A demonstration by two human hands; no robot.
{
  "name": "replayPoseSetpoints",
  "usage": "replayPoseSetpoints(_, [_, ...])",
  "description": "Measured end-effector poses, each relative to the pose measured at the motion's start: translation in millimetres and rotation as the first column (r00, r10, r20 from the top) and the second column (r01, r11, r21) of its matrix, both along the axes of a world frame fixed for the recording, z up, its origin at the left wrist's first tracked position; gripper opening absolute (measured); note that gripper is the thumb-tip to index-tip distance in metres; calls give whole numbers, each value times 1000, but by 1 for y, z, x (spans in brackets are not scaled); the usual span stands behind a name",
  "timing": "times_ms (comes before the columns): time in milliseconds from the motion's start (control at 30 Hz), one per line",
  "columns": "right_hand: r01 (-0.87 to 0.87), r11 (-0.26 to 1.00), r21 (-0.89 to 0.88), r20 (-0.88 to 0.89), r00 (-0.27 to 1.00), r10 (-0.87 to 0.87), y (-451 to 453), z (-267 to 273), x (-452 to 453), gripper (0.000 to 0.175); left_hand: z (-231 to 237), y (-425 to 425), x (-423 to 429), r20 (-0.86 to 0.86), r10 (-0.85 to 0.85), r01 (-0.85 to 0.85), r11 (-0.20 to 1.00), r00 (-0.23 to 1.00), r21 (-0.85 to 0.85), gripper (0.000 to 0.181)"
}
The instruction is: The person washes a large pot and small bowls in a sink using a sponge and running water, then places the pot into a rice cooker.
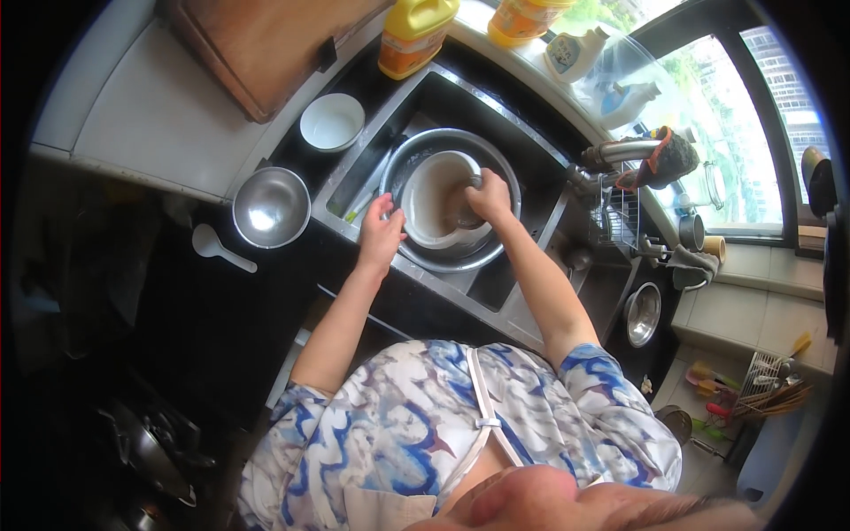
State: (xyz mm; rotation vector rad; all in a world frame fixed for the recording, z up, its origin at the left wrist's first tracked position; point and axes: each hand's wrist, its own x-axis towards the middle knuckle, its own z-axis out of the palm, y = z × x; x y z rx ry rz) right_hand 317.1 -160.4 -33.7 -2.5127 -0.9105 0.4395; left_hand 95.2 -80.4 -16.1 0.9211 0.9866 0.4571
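A white bowl or pot point(425, 192) is tilted inside a round metal basin point(392, 159), which sits in the sink point(425, 99). Murky brownish wetness shows on the bowl's inner wall. My right hand point(493, 197) is at the bowl's right side, its fingers curled over a grey-brown item point(470, 214), seemingly a scouring pad, against the inside. The hand covers part of this item and of the rim. At the opposite side, my left hand point(383, 232) is beside the bowl's left rim, fingers apart over the basin's edge; whether it touches the bowl is unclear.
Left of the sink are a white bowl point(332, 123), a steel bowl point(271, 207) and a white spoon point(222, 249). A cutting board point(265, 53) and a yellow jug point(417, 36) stand behind. A faucet point(621, 152), wire rack point(617, 219) and small metal bowl point(643, 315) are rightward.
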Motion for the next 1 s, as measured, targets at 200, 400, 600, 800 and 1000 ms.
replayPoseSetpoints(200, [379,827,416,-563,821,-94,-66,15,10,28,-34,26,27,-656,-22,536,596,755,598,62])
replayPoseSetpoints(400, [145,778,612,-340,936,92,-96,69,-4,30,-25,27,53,-106,-245,264,932,964,248,27])
replayPoseSetpoints(600, [145,807,573,-370,924,97,-126,63,11,29,76,19,75,-201,-167,261,599,965,757,21])
replayPoseSetpoints(800, [216,770,600,-428,900,80,-96,2,14,29,135,3,97,-278,-149,302,182,949,936,20])
replayPoseSetpoints(1000, [474,742,474,-776,624,98,-61,23,35,25,144,-1,88,-312,-279,116,-548,908,829,18])
